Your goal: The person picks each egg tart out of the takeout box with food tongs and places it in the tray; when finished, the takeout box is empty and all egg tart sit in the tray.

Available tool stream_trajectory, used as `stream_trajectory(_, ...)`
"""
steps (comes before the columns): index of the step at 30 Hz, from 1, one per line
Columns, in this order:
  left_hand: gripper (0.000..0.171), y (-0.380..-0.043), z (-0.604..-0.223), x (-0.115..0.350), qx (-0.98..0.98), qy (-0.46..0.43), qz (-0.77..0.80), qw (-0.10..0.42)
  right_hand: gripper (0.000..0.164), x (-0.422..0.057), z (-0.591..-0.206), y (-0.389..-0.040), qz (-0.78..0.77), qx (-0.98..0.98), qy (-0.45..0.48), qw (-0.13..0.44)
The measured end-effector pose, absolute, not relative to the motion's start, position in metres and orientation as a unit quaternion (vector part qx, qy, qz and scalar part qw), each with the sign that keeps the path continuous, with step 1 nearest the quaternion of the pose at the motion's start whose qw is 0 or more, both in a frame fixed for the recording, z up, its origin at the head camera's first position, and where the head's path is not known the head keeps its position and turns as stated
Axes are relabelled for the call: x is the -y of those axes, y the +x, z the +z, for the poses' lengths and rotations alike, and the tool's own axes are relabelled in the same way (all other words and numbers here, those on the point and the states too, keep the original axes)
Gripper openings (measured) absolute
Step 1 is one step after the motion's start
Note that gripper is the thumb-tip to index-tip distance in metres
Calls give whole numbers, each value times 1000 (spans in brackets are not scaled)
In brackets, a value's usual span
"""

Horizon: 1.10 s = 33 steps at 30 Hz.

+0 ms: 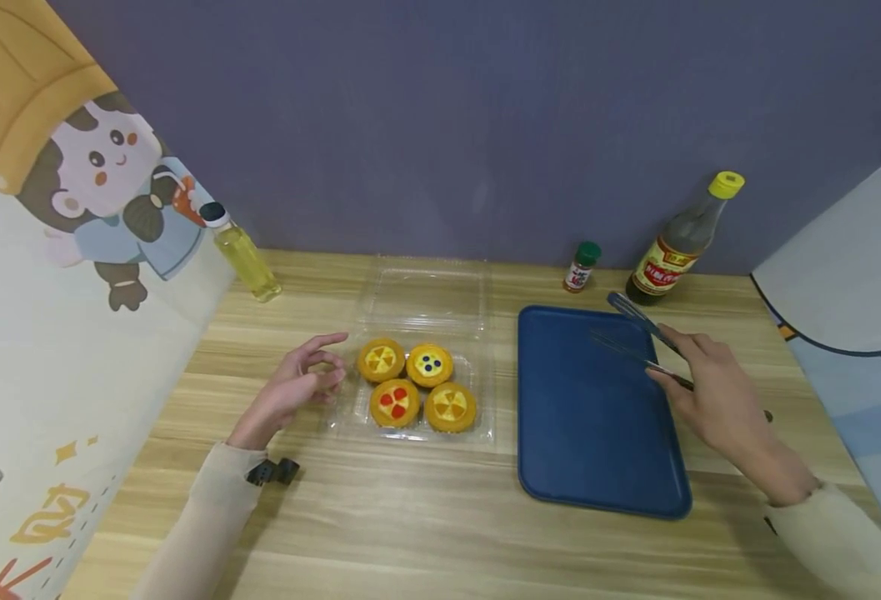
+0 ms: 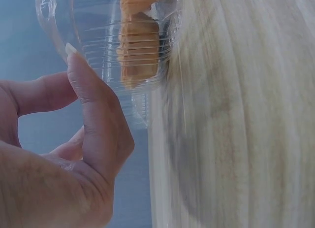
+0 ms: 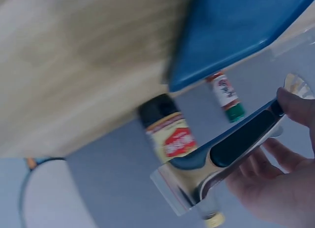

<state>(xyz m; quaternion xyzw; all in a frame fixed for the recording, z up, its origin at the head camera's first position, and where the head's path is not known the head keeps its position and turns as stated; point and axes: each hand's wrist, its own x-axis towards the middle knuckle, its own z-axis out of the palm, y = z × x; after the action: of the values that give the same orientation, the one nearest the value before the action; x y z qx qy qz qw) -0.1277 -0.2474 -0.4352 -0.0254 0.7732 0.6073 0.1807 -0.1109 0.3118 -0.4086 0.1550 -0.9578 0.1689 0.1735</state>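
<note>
My right hand (image 1: 718,400) grips a pair of metal tongs (image 1: 643,319) above the right side of the blue tray (image 1: 593,417). The arms of the tongs stand apart, with nothing between them. In the right wrist view, thumb and fingers close round the tongs' dark handle (image 3: 243,137). At the left side of a clear plastic box (image 1: 485,425), my left hand (image 1: 293,387) hovers with loosely bent fingers, nothing in its grasp. Its fingertips are close to the box edge. Inside the box lie several egg tarts, among them one with red dots (image 1: 395,403) and one with blue dots (image 1: 430,365).
The box's hinged lid (image 1: 428,292) lies back towards the wall. Behind the tray stand a small green-capped seasoning jar (image 1: 581,267) and a tall yellow-capped sauce bottle (image 1: 668,250). An oil bottle (image 1: 245,258) is at the back left. Printed walls border the wooden table (image 1: 410,525).
</note>
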Motion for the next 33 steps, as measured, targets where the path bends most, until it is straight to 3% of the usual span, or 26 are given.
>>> stream_trajectory(11, 70, -127, -437, 249, -778, -25, 602, 179, 74, -257, -387, -117, 106, 932, 285, 196)
stream_trajectory(26, 70, -130, -435, 246, -783, -21, 595, 178, 71, -185, -373, -132, 44, 901, 410, 132)
stream_trajectory(33, 69, -128, -433, 246, -783, -32, 596, 175, 79, -153, -365, -138, 7, 884, 457, 98)
